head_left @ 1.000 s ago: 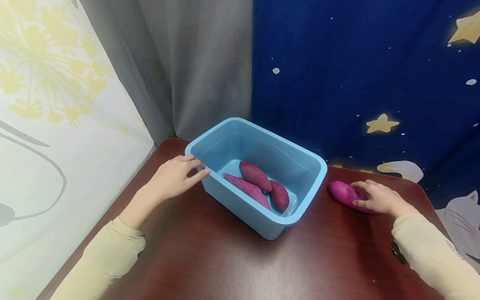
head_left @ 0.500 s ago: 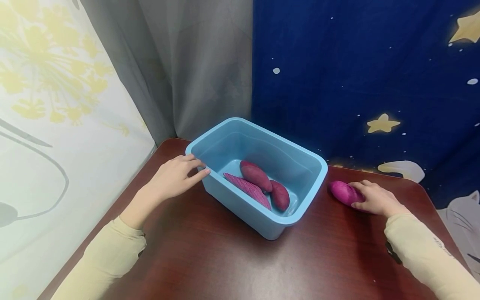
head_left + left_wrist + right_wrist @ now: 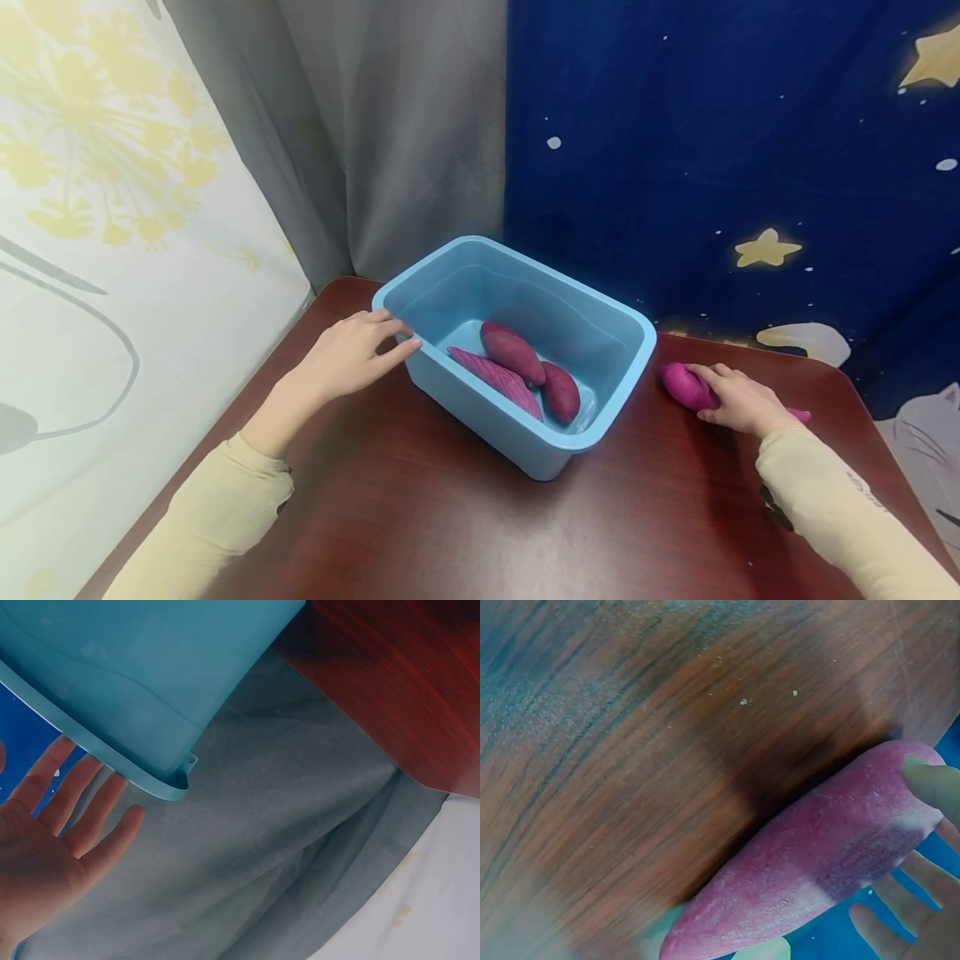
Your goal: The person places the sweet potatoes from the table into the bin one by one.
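A light blue plastic tub (image 3: pixel 517 442) stands on the table with several purple-red sweet potatoes inside. One of them, a streaked pink sweet potato (image 3: pixel 497 380), lies along the near wall, and a smooth dark red sweet potato (image 3: pixel 559 392) is to its right. My left hand (image 3: pixel 352 350) touches the tub's left rim, its fingers extended in the left wrist view. To the right of the tub, my right hand (image 3: pixel 738 400) holds a bright pink sweet potato (image 3: pixel 684 385) lying on the table. In the right wrist view, the thumb and fingers are on opposite sides of it.
The dark red-brown wooden table (image 3: pixel 450 533) ends at its back edge by a grey curtain (image 3: pixel 427 142) and a blue star-patterned curtain (image 3: pixel 660 167). A white curtain (image 3: pixel 150 275) with a yellow print hangs along the left side.
My right hand has slid left along the pink sweet potato toward its thicker end, exposing the thin tip behind the hand. My left hand and the tub have stayed in place.
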The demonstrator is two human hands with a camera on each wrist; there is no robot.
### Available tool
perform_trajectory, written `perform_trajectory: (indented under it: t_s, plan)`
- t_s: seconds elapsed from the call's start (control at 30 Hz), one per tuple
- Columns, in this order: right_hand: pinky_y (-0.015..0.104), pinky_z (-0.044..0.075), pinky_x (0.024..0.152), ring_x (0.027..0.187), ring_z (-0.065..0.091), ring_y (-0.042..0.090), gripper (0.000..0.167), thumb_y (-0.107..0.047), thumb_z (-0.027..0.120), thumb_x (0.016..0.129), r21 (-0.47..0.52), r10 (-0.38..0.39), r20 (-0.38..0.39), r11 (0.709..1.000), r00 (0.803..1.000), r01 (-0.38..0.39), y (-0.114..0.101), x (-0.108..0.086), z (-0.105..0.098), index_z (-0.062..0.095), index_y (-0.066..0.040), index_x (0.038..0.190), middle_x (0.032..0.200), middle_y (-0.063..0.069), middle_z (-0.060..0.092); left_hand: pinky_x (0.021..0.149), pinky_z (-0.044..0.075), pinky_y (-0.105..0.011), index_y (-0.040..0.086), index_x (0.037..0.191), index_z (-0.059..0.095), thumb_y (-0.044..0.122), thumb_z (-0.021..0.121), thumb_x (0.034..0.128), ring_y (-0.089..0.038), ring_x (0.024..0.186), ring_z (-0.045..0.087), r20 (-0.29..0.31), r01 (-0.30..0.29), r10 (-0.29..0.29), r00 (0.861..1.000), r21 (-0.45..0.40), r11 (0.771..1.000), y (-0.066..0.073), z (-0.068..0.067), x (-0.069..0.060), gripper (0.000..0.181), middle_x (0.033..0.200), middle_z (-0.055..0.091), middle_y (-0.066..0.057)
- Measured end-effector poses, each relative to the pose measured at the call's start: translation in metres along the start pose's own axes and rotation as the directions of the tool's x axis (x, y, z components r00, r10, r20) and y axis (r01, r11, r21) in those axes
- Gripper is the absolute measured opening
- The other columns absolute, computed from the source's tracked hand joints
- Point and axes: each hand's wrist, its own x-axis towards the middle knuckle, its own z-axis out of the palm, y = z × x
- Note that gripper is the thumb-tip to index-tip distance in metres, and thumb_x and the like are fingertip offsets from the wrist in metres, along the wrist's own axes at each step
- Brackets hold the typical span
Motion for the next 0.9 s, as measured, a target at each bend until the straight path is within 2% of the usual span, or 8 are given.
perform_trajectory:
  t_s: [0.9]
  plan:
    - [0.062,0.034,0.076,0.102,0.040,0.045,0.087,-0.019,0.077,0.066,0.017,0.035,0.003,0.999,0.999,-0.035,0.008,0.005,0.016,0.026,-0.010,0.136,0.113,0.023,0.044,0.071,0.046,-0.045,0.010,0.100,0.065,0.040,0.055,0.0844,-0.026,0.091,0.054,0.003,0.003,-0.003,1.000,0.003,1.000,0.001,-0.001,-0.001,0.035,0.095,0.061,-0.007]
